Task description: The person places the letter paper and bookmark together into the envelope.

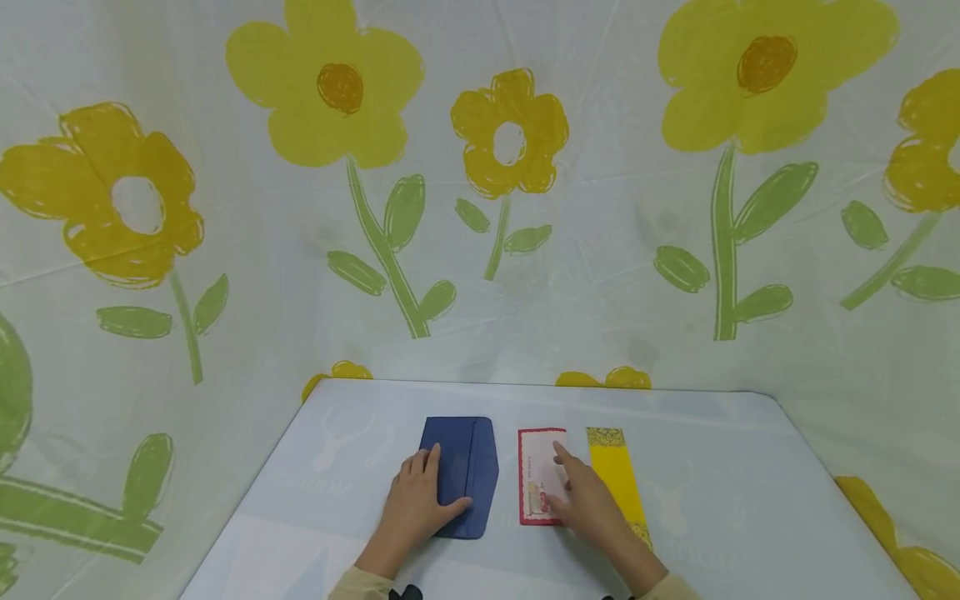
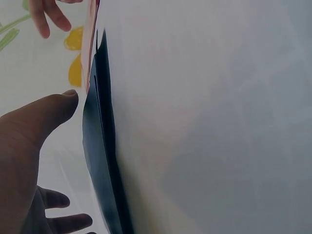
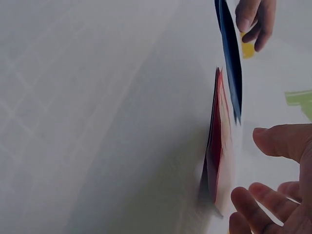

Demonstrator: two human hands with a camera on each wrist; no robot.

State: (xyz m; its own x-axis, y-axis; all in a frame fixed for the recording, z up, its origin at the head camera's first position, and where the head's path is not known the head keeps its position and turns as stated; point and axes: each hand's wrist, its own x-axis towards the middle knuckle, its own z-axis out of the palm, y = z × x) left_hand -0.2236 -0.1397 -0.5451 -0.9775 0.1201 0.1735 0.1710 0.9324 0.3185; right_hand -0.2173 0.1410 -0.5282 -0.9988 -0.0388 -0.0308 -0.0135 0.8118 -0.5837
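On the table lies a dark blue envelope [image 1: 480, 467] with its flap side toward the right. My left hand [image 1: 416, 504] is over its left part, thumb spread toward the lower middle. In the left wrist view, a small gap shows between the thumb [image 2: 53, 112] and the envelope [image 2: 95, 131]. To the right lies a white card with a red border [image 1: 536, 454] and a small printed picture. Over its right side is my right hand [image 1: 592, 508], fingers loosely bent. The right wrist view shows its fingertips close to the card [image 3: 222, 161], with nothing gripped.
A yellow strip with patterned ends [image 1: 618, 467] lies right of the card, partly behind the right forearm. The pale table [image 1: 720, 467] has a printed cover. A flower-printed curtain [image 1: 600, 250] hangs behind and at both sides.
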